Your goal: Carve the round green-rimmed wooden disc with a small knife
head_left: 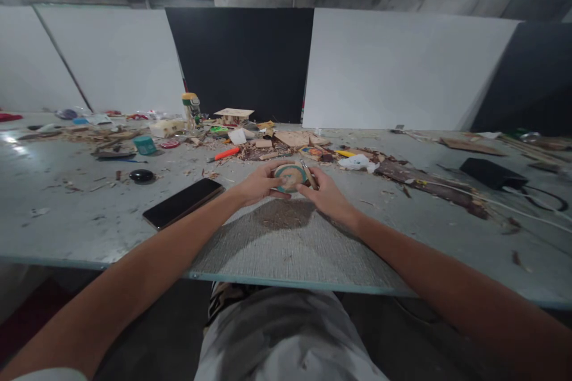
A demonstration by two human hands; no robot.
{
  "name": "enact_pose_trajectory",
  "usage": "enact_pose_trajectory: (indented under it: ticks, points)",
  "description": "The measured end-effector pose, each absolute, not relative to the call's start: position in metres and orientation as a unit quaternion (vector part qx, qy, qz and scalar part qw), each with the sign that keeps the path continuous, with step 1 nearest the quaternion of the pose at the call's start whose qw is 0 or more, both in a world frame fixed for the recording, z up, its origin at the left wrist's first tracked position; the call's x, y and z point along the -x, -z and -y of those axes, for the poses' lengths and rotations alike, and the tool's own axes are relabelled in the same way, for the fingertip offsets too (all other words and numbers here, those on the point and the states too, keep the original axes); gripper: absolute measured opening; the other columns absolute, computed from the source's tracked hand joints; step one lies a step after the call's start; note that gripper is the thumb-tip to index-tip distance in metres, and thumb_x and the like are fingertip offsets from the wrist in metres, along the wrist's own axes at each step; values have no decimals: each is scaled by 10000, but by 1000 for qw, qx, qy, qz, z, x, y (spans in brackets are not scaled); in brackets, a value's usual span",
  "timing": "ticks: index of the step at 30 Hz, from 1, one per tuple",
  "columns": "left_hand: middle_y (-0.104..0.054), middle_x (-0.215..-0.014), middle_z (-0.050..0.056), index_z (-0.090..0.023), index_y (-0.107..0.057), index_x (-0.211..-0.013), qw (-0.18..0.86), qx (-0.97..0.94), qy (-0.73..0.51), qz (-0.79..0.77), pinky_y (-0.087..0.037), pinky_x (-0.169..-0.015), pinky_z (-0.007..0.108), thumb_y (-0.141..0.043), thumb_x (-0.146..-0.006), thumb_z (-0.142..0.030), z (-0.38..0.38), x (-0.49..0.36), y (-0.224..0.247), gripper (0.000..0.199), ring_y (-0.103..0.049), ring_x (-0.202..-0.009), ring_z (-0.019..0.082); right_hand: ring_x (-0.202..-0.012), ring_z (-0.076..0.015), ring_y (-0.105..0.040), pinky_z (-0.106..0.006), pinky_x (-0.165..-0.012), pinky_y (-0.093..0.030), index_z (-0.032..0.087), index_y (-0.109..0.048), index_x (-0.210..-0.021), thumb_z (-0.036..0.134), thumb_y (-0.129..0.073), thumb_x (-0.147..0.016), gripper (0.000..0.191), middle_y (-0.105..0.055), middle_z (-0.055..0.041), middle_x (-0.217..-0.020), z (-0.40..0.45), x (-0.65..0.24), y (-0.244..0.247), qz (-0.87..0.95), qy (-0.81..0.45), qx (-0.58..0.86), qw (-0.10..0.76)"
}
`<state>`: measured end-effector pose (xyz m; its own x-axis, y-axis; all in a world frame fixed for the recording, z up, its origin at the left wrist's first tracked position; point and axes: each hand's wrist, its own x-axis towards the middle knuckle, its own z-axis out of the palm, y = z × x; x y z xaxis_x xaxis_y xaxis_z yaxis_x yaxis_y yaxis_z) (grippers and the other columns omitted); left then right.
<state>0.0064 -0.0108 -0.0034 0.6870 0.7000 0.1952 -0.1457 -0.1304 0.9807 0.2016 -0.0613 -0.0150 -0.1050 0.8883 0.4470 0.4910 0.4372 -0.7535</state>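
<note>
Over the table's front middle, a small round disc (290,178) with a teal rim and a tan, wood-coloured face is held between both hands. My left hand (260,183) grips its left side, thumb on the face and fingers behind or below. My right hand (328,195) is closed at the right edge, its thumb touching the disc's lower right. A slim tool (313,180) with a tan handle and a thin, shiny tip also sits in my right hand; its exact kind is too small to tell. The disc's underside is hidden.
A black phone (183,202) lies left of my hands, near a black mouse-like object (142,175) and a teal lid (144,144). Behind are an orange cutter (224,154), wood scraps and shavings. Bark (429,184) and a black box (493,174) with cables lie right.
</note>
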Motion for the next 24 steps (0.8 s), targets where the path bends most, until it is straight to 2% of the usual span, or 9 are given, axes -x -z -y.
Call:
enact_pose_trajectory:
  ticks: [5,11,15,19,24]
  points:
    - [-542,-1347,151,-243,-496,-1373,636,-676,-317,-195,-564,-874,441,-702,-766,-180,12,-6,2,643,-595,-1145,286,-846,-211,-588,-328,-728,-457,171,-565,-1062,343,-616,-803,315,-639,-96,-994,57,-204,18,720,-178,485,463]
    - [-546,-1335,137,-241,-516,-1330,627,-670,-331,-218,-589,-808,419,-698,-781,-219,9,-6,4,578,-612,-1094,262,-773,-189,-579,-319,-694,-448,177,-572,-1020,365,-500,-884,242,-634,-70,-910,54,-206,21,733,-187,490,434]
    - [-565,-1283,145,-212,-529,-1293,610,-687,-320,-234,-596,-779,394,-719,-767,-238,9,-5,4,560,-617,-1069,258,-819,-198,-595,-315,-709,-445,184,-561,-1031,387,-455,-916,256,-644,-79,-948,57,-205,20,741,-192,496,411]
    - [-576,-1210,136,-182,-539,-1188,608,-667,-341,-263,-599,-764,418,-721,-742,-200,10,-7,4,482,-626,-1016,242,-902,-211,-593,-321,-752,-438,199,-502,-1170,342,-474,-907,300,-632,-108,-1083,62,-204,14,749,-160,507,395]
    - [-523,-1257,119,-228,-479,-1224,620,-613,-386,-301,-595,-780,468,-706,-716,-124,13,-9,0,566,-622,-990,221,-682,-182,-557,-284,-615,-386,186,-493,-1169,263,-446,-900,284,-628,-49,-815,66,-210,2,761,-111,534,352]
